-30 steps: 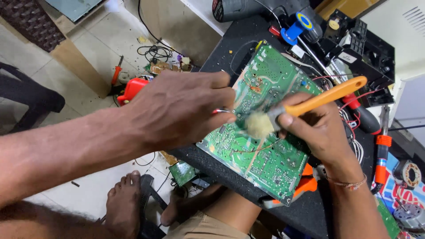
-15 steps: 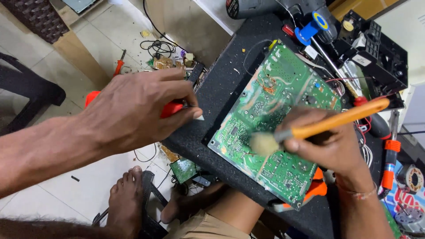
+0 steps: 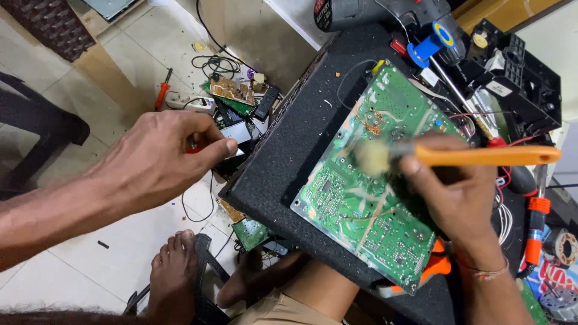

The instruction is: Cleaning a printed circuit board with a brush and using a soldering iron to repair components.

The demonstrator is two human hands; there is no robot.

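Your right hand (image 3: 454,192) has its fingers clamped on the orange handle of a brush (image 3: 457,155), and the pale bristle tip presses onto the upper middle of the green circuit board (image 3: 361,210). The board lies solder side up and turned at an angle on the black counter (image 3: 289,162), its lower corner reaching past the counter's near edge above your knee. Your left hand (image 3: 159,159) hovers off the counter's left edge over the floor, fingers curled together with the thumb pinched against the forefinger; something red shows just behind them, but you cannot tell whether it is held. Below that hand, on the tiled floor (image 3: 54,277), lies a heap of small circuit boards and black cables (image 3: 238,99), with a red-handled screwdriver (image 3: 161,90) beside it. At the top of the counter rests a grey power drill (image 3: 385,12), and orange-handled tools (image 3: 533,232) lie along the right edge.
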